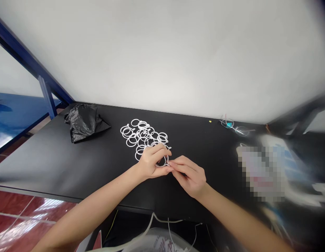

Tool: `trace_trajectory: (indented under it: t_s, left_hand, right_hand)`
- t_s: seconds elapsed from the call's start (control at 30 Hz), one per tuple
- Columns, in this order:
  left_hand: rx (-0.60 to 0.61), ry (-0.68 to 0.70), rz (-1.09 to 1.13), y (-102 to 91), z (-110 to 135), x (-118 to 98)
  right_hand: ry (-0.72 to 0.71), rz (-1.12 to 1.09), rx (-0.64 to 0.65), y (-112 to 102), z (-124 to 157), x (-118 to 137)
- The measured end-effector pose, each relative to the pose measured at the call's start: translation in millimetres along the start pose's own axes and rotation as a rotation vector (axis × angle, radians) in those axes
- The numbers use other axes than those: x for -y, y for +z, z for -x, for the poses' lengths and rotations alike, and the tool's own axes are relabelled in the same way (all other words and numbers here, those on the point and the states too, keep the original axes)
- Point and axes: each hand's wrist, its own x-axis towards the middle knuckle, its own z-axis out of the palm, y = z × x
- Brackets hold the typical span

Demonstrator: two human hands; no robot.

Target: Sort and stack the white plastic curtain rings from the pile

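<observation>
A loose pile of white plastic rings (143, 134), which look like curtain rings with small eyelets, lies on the black tabletop. My left hand (151, 161) is at the near edge of the pile, its fingers and thumb curved around one white ring (167, 159). From the right, my right hand (190, 175) meets it, thumb and fingers pinched at the small eyelet end of that same ring. Fingertips hide part of the eyelet, so I cannot tell whether anything else is between them.
A crumpled black plastic bag (83, 122) lies at the back left of the table (47, 157). Eyeglasses (234, 128) rest near the wall at the right. Farther right is a blurred plastic package (262, 173). A whitish bag (159, 241) and cords sit below the front edge.
</observation>
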Motion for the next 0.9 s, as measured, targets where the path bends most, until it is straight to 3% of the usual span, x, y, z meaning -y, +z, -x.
trace_trajectory:
  t_s: [0.23,0.4,0.57,0.77,0.9]
  left_hand:
    - [0.004,-0.014,-0.026,-1.3,-1.1,-2.5]
    - [0.095,-0.058,-0.075,-4.0,-4.0,0.0]
    - [0.103,-0.249,-0.265,-21.4,-15.4,23.2]
    - [0.387,-0.301,-0.334,-38.3,-15.0,44.5]
    - [0.364,-0.303,-0.335,-51.5,-6.0,45.8]
  right_hand:
    - [-0.002,0.007,0.018,2.9,0.9,1.8]
    - [0.035,0.001,0.027,-1.5,0.1,-3.9]
    - [0.174,0.051,-0.021,-11.7,1.9,-13.0]
    - [0.243,0.083,-0.045,-12.9,4.8,-20.0]
    - [0.270,0.129,-0.031,-12.9,5.6,-21.8]
